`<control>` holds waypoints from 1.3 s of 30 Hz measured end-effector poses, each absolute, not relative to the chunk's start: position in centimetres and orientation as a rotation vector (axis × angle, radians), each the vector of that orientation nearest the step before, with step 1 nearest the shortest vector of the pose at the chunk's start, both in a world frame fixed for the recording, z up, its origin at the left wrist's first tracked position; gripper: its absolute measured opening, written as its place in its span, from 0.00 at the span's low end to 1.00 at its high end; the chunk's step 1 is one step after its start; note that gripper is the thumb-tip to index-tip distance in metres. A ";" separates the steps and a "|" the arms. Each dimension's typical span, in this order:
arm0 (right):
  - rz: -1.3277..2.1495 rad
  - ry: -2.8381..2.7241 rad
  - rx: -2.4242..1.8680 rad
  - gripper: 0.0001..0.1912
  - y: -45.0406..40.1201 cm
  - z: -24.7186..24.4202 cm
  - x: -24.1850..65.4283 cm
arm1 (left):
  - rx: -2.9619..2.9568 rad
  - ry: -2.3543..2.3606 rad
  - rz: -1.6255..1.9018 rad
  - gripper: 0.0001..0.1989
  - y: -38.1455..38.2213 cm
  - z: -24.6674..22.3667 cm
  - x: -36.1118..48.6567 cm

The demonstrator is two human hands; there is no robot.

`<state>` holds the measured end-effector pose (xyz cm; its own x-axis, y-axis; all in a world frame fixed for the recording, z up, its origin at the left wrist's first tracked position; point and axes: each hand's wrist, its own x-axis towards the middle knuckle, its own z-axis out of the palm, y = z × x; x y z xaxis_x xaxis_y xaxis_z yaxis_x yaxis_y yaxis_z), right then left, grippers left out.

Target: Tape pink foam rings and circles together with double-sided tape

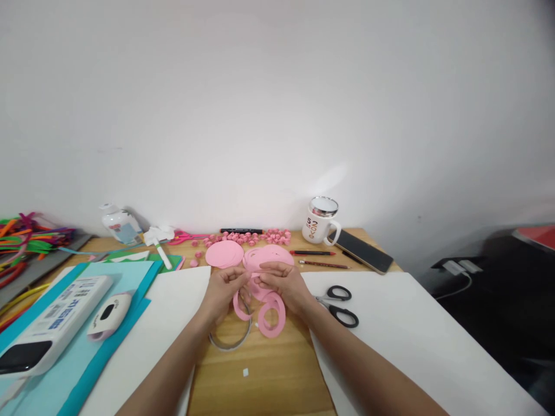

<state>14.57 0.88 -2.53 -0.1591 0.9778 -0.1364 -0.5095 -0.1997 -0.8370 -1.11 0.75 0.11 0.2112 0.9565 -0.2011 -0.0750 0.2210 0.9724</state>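
Note:
Both hands meet over the middle of the wooden table. My left hand (pixel 223 292) is closed, its thumb and forefinger pinching a curling pink paper strip (pixel 272 316). Opposite it, my right hand (pixel 288 284) also has its fingers closed on the pink paper. Loops of the strip hang below the fingertips. Beneath my left hand lies a grey ring (pixel 232 348), partly covered. Just beyond the hands are flat pink paper circles (pixel 224 254), with several small pink rolled pieces (pixel 277 236) behind them.
Black-handled scissors (pixel 342 306) lie right of my right hand. A white mug (pixel 319 225), pencils (pixel 324 264) and a phone (pixel 364 251) stand or lie behind. At left are a white device (pixel 65 318), blue sheets (pixel 130 274), a bottle (pixel 121 224) and coloured stems (pixel 30 237).

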 end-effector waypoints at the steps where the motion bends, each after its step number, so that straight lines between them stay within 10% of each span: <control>1: 1.627 -0.784 -0.866 0.21 0.8 -2.5 14.6 | 1.074 1.081 0.948 0.13 0.7 0.2 -1.1; 39: 1.627 -0.829 -0.880 0.14 0.8 -2.5 14.6 | 1.032 1.087 0.918 0.16 0.7 0.1 -1.2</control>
